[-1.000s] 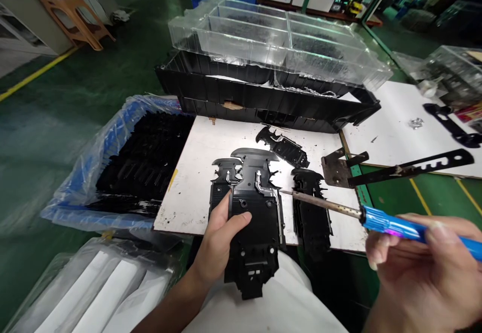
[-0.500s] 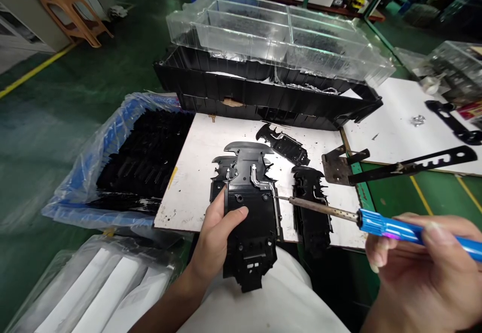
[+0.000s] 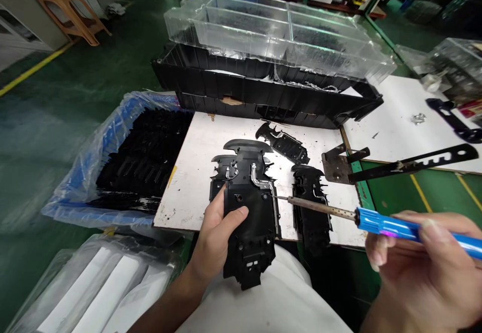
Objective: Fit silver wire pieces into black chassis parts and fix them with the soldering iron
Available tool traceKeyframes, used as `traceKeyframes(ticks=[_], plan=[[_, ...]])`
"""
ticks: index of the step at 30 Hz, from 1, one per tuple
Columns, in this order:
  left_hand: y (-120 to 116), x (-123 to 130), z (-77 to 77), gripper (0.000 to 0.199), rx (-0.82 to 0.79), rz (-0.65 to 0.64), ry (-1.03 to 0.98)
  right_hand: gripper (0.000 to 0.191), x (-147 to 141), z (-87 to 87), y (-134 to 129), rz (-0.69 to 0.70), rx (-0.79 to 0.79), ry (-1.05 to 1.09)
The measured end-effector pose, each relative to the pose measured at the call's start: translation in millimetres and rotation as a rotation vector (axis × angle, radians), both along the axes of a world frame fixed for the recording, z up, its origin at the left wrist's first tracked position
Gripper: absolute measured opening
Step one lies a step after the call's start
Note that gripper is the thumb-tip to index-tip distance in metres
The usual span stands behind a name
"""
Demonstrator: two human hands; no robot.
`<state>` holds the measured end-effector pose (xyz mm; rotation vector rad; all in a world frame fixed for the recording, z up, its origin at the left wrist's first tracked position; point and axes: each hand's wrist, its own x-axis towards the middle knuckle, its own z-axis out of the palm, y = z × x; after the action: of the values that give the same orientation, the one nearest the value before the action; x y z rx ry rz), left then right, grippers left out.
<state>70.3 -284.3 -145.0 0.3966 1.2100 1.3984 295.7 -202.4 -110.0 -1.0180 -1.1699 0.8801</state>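
My left hand (image 3: 214,240) grips a flat black plastic part (image 3: 250,217) by its left edge, thumb across the face. A silvery strip (image 3: 259,180) bends along the part's upper right side. In my right hand (image 3: 429,257) is a soldering iron (image 3: 387,225) with a blue handle. Its thin tip meets the right edge of the black part, at or very near the strip; exact contact cannot be made out. Close by on the white board lie a similar black part (image 3: 284,143) and a stack of black parts (image 3: 312,207).
A blue crate lined with plastic (image 3: 75,207) holds many black parts at left. Behind the board (image 3: 184,172) stands a black bin (image 3: 241,84) with a clear divided tray (image 3: 244,34) on top. A metal bracket (image 3: 337,167) sits right, its slotted arm reaching outward.
Almost nothing differs. The soldering iron and the black part keep nearly the same place, with a very slight shift of the whole view.
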Motion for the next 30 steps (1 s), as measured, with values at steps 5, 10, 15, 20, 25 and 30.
traceKeyframes(ticks=[5, 10, 15, 20, 25, 30], plan=[[-3, 0, 0.6, 0.021, 0.013, -0.017, 0.117, 0.018, 0, -0.5, 0, -0.012, 0.014, -0.003], [-2, 0, -1.8, 0.024, 0.067, -0.001, 0.215, 0.014, -2, 0.3, -1, -0.042, 0.0, -0.001], [11, -5, -5.2, 0.029, 0.027, 0.058, 0.091, 0.011, 4, 0.0, -4, -0.036, -0.035, 0.041], [19, -8, -6.9, 0.038, 0.023, 0.162, -0.014, 0.01, 8, -2.8, -8, 0.009, -0.04, 0.001], [18, -5, -5.4, 0.04, 0.038, 0.145, -0.024, 0.006, 7, -4.6, -8, 0.051, -0.005, -0.024], [18, -4, -3.8, 0.039, 0.028, 0.165, -0.034, 0.004, 9, -4.4, -9, 0.089, -0.002, -0.008]])
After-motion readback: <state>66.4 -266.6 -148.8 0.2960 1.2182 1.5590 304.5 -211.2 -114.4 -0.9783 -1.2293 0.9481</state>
